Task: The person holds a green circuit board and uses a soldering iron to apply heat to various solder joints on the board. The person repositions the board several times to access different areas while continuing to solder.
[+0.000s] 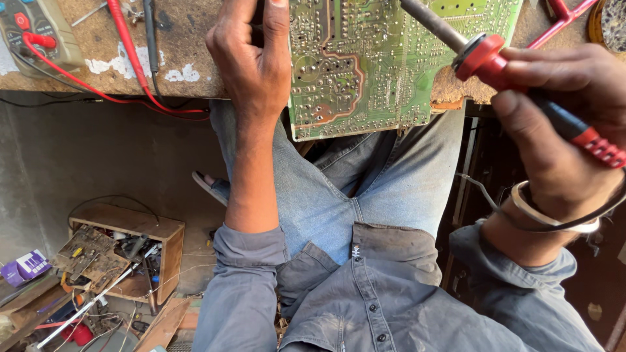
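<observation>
A green circuit board (378, 65) lies solder side up on the worn wooden workbench (176, 45), overhanging its near edge. My left hand (254, 58) grips the board's left edge, thumb pressed on top. My right hand (561, 124) holds a soldering iron (515, 78) with a red and black handle; its metal shaft slants up to the left over the board's upper right part. The tip is cut off by the top of the frame. A metal bangle sits on my right wrist.
A multimeter (32, 32) with red and black leads (130, 65) rests at the bench's left end. On the floor below left stands a wooden box (150, 241) full of tools and scrap. My knees in jeans are under the bench.
</observation>
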